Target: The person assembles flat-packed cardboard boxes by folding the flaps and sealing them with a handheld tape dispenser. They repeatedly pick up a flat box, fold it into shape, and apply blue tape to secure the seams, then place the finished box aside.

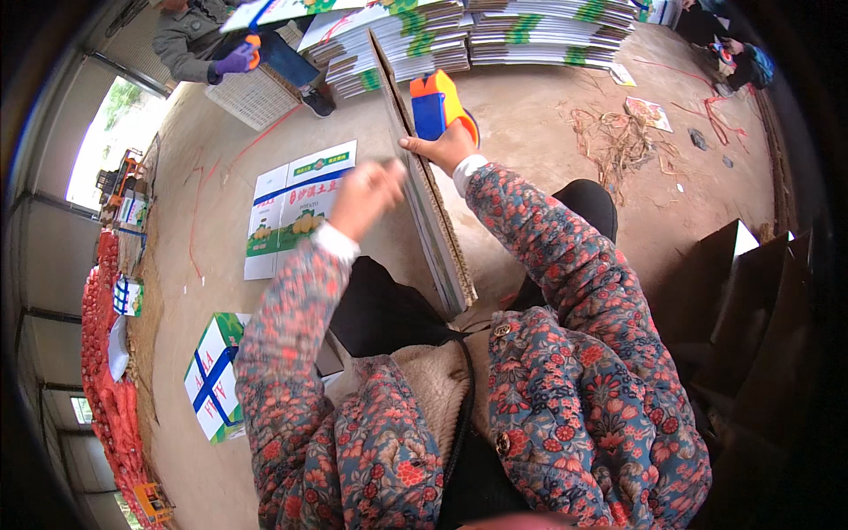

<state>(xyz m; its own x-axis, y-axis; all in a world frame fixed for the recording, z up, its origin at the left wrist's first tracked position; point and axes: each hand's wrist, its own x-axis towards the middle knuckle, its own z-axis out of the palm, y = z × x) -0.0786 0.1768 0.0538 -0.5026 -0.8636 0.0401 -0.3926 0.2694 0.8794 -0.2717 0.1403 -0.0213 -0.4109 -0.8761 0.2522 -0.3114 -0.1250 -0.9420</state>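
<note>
My right hand (446, 146) is curled shut around a tape gun (435, 106), the blue and orange one, and it's pressed up against the right face of a cardboard sheet (424, 190) that I've got standing on edge between my knees. My left hand (367, 194) is on the other side of that sheet, at about 9 o'clock from it. It's blurry, so I can't really tell how open the fingers are or whether they're pinching the edge or just resting on it.

The sheet runs from roughly 12 o'clock down toward 5 o'clock, ending just above my lap.

At 9 o'clock from my left hand a flat printed carton (296, 208) lies on the concrete floor (548, 150). Another folded box (212, 375), white with blue stripes, sits down at 8 o'clock. Up at 12 o'clock there's a stack of flat cartons (459, 35). Off at 11 o'clock another person (190, 40) in purple gloves is working. Loose straw and scraps (618, 132) lie at 2 o'clock.
</note>
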